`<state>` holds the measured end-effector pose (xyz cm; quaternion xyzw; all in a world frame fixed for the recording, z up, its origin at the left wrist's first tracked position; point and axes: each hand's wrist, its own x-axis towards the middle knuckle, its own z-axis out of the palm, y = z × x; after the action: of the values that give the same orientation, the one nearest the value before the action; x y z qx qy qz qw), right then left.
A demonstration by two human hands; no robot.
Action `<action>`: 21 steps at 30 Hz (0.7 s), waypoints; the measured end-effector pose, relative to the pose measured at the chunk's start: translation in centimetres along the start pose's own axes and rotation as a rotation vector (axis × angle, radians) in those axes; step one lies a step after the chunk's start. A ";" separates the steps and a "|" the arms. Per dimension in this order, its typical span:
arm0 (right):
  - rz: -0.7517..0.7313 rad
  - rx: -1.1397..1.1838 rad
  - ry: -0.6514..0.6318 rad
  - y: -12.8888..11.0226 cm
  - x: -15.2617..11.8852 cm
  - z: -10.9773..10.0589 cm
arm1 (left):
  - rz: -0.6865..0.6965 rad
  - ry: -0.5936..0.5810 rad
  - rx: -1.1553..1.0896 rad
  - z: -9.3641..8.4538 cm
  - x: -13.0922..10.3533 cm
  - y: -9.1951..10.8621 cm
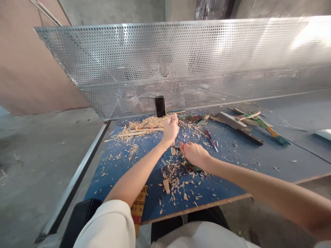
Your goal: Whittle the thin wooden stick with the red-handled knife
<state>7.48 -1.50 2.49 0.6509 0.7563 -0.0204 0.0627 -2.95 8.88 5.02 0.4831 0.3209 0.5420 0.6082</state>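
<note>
My left hand (171,128) is closed in a fist around a small piece of pale wood (173,150), whose lower end shows beneath it. My right hand (196,155) is wrapped round the handle of a knife (176,147); its short dark blade lies against the wood, and the handle is hidden by my fingers. Wood shavings (172,172) are scattered below both hands. Another pale wood chip (166,186) rests on the blue tabletop (144,165). Partly under my right hand is a dark green patterned piece (191,166).
A perforated metal panel (144,69) stands along the back, with a heap of shavings (147,122) and a dark upright phone-like object (160,106) before it. To the right lie a saw (240,127), painted wood strips (271,132) and a slim red pen-like tool (211,140). Yellow sandpaper (139,203) overhangs the front edge.
</note>
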 end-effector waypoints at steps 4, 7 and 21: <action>0.009 0.019 0.014 -0.8 0.6 1.0 | -0.013 0.078 -0.075 -1.8 1.3 0.3; -0.003 0.076 0.031 -0.6 0.6 0.9 | -0.015 0.057 -0.083 -2.0 1.5 0.1; -0.210 -0.080 -0.041 1.5 -0.2 -1.2 | 0.202 -0.312 0.282 1.5 -1.7 -0.2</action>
<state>8.90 -1.29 3.82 0.5646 0.8190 -0.0098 0.1016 -1.83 6.90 5.10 0.6710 0.2455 0.4687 0.5194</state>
